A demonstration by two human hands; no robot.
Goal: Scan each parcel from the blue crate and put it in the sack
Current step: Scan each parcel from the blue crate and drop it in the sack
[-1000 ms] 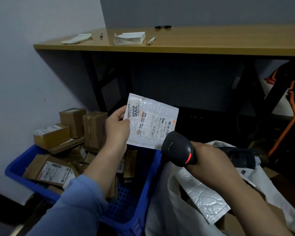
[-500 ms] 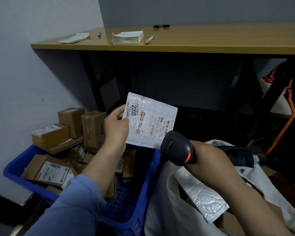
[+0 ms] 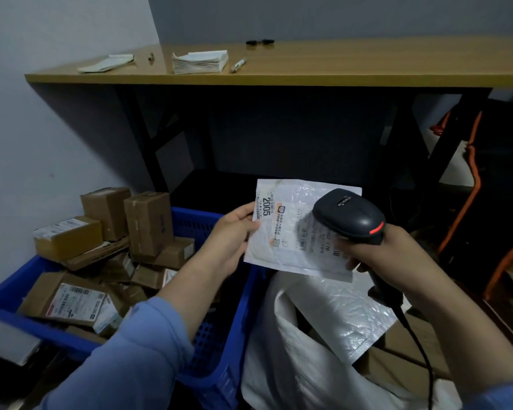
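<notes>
Moved: the scanner (image 3: 350, 216) in the right hand (image 3: 388, 255) has come up from below the white parcel (image 3: 282, 232) and now hangs over the right half of its label. The parcel itself sits lower and flatter than before.
Meaning: I judge that the scan is happening at this moment. The drop into the sack is not yet begun.
Left hand (image 3: 228, 241): pinches the parcel's edge at 9 o'clock, thumb on top.
Right hand: fingers clenched round the scanner's handle.
Parcel: in the air, with the blue crate (image 3: 216, 335) at 8 o'clock from it and the sack (image 3: 293, 365) at 6 o'clock.
Remaining: many cardboard boxes (image 3: 148, 223) lie in the crate.
Hidden: the scanner covers the barcode side, and no beam shows. The print is blurred, except "2005". The sack's bottom is cut off.
</notes>
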